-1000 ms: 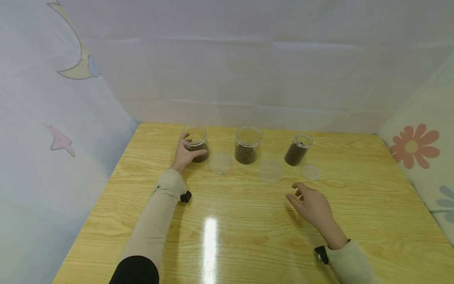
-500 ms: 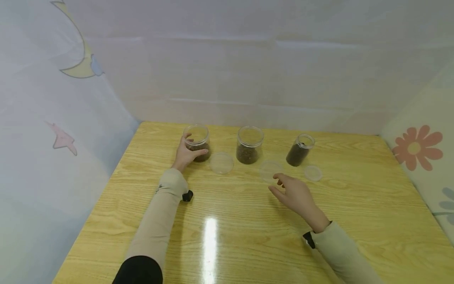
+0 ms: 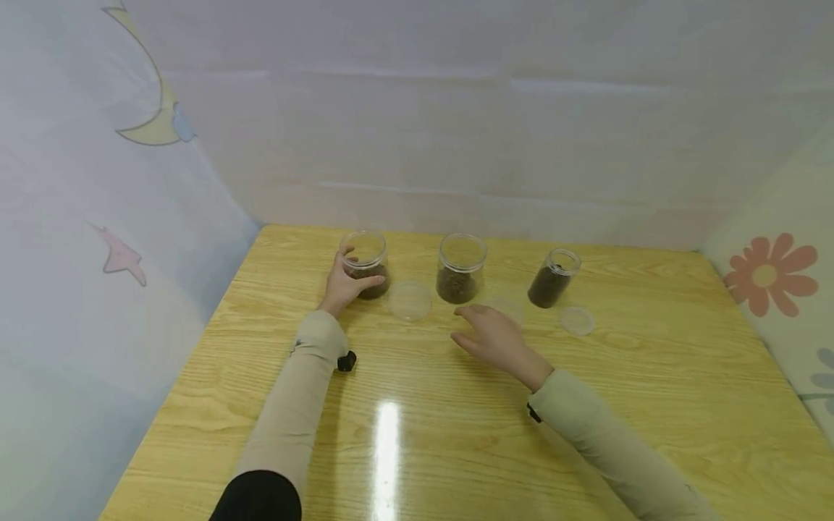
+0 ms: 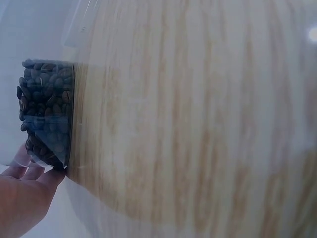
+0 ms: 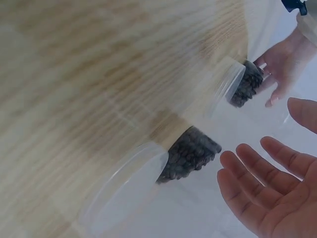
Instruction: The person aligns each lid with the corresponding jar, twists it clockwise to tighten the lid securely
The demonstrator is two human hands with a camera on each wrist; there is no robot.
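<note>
At the left of the table, my left hand (image 3: 342, 286) grips a clear jar (image 3: 374, 273), thumb in front and fingers round the far side. The jar is lidless and partly filled with dark coffee beans (image 4: 47, 99). My right hand (image 3: 498, 340) hovers over the wood with fingers spread and relaxed, holding nothing. Just beyond it stands a second uncapped jar (image 3: 459, 275) of coffee beans, and the hand partly covers a clear round lid (image 3: 508, 310). Another clear lid (image 3: 410, 301) lies flat between the two jars.
A narrower open jar (image 3: 550, 284) with dark contents stands to the right, with a small lid (image 3: 577, 320) in front of it. The wooden table (image 3: 417, 449) meets a pale cloth backdrop (image 3: 417, 145) behind and at both sides.
My right hand has moved left and slightly forward, from in front of the small lid to in front of the middle jar. The left hand keeps its hold on the left jar.
</note>
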